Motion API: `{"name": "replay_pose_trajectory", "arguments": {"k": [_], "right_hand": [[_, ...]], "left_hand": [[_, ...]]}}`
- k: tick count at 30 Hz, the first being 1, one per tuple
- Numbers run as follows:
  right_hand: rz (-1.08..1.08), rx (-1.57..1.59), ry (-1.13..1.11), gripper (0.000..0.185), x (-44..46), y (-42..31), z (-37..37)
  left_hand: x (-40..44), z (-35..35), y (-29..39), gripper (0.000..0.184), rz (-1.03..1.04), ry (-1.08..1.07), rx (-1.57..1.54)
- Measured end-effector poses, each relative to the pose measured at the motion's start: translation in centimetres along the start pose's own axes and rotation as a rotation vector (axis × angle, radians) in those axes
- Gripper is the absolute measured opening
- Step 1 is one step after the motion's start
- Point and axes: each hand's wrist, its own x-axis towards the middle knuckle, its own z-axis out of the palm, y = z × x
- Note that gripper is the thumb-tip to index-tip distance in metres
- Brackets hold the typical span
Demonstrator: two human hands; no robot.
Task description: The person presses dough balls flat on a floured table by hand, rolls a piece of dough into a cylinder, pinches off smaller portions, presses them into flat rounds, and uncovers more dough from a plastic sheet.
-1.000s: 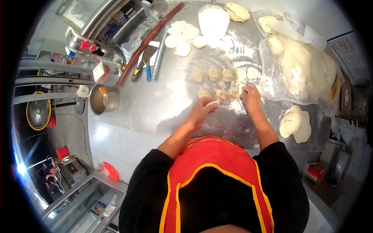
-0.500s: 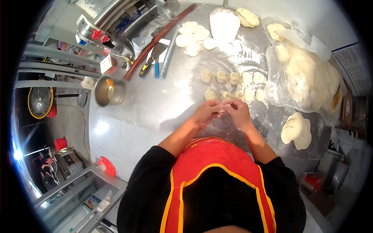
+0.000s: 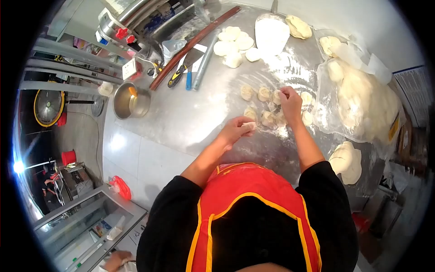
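Observation:
My left hand [image 3: 235,131] is closed, holding a small pale piece of dough [image 3: 248,126] near the front of the floured metal table. My right hand [image 3: 291,105] reaches farther forward over two rows of small dough pieces. Its fingertips are pinched together right beside a floured dough piece [image 3: 276,97]; whatever lies between them is hidden. Other pieces of the rows lie around, such as one dough piece [image 3: 263,94] to the left and another dough piece [image 3: 268,119] between my hands. Part of the rows is covered by my right hand and forearm.
Flattened dough rounds [image 3: 233,59] and a flour-filled scoop [image 3: 272,34] lie at the back. A large dough mass [image 3: 358,95] under plastic is right, a folded dough lump [image 3: 345,161] nearer. Left are a metal pot [image 3: 121,102], scraper [image 3: 177,76] and steel rod [image 3: 205,63]. Another person's hand [image 3: 117,260] shows lower left.
My hands were together at the near row and have parted. The right went forward and right over the dough pieces; the left stayed low, keeping dough. Another person's hand has appeared at lower left.

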Motion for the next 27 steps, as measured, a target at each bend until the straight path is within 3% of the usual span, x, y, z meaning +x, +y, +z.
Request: {"name": "replay_pose_trajectory", "arguments": {"k": [5,9,12,15,18,21,27], "right_hand": [[-0.094,-0.047,-0.090,0.011,0.0,-1.1,2.6],[-0.242,-0.284,-0.145,0.013,0.0,0.3,4.3],[-0.230,-0.435,-0.282,0.015,0.2,0.2,4.2],[-0.335,-0.221,-0.107,0.021,-2.2,-3.8,2.3],[0.115,0.204,-0.550,0.027,-5.7,-8.3,-0.1],[-0.076,0.181,-0.539,0.031,-8.6,-7.4,0.8],[0.364,0.570,-0.494,0.023,-9.1,-6.4,1.8]], "left_hand": [[0.1,-0.3,-0.4,0.031,-0.039,0.118,-0.043],[0.0,0.2,-0.2,0.028,-0.013,0.160,-0.084],[0.2,0.1,0.1,0.028,-0.033,0.204,-0.116],[0.3,-0.8,-0.3,0.027,-0.046,0.225,-0.261],[0.0,-0.6,-0.2,0.021,-0.065,0.195,-0.361],[1.2,-1.2,-1.8,0.017,-0.021,-0.059,-0.429],[0.5,-1.9,-2.1,0.015,-0.042,-0.097,-0.439]]}}
